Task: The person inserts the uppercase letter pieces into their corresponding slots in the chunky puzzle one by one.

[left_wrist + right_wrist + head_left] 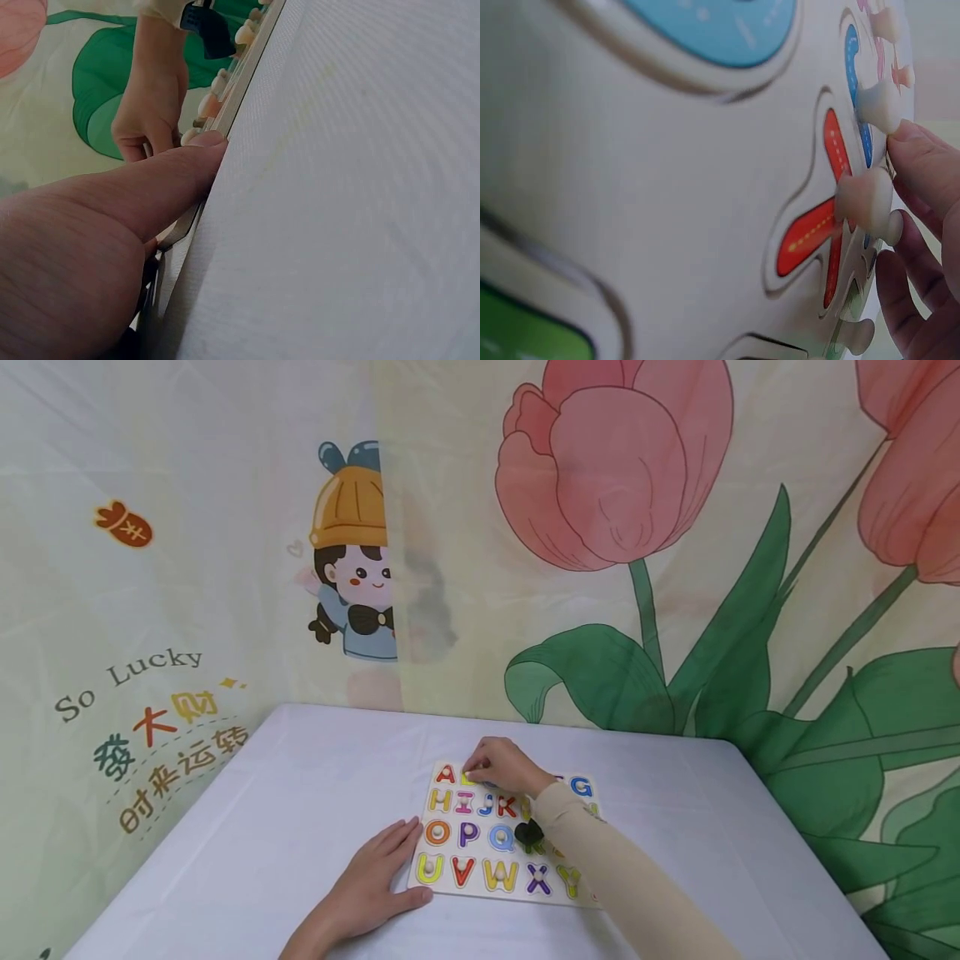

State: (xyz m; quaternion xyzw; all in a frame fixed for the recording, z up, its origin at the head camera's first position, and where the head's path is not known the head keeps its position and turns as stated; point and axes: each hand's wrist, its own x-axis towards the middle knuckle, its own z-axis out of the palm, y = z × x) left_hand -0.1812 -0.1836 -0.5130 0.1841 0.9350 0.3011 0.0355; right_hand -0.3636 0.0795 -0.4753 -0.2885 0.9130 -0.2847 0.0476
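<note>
A white alphabet puzzle board lies on the table, its colorful letters fitted with pale knobs. Near the top left of the board, my right hand pinches a yellow-green letter piece beside the red A; the fingers partly cover it. The right wrist view shows those fingertips beyond the red K and its knob. My left hand rests at the board's lower-left corner, fingers along the left edge. In the left wrist view its thumb touches the board's near edge.
The board stands on a white-covered table. Behind it hangs a backdrop printed with tulips and a cartoon figure. A dark device on my right wrist and the right sleeve cover part of the board's right side.
</note>
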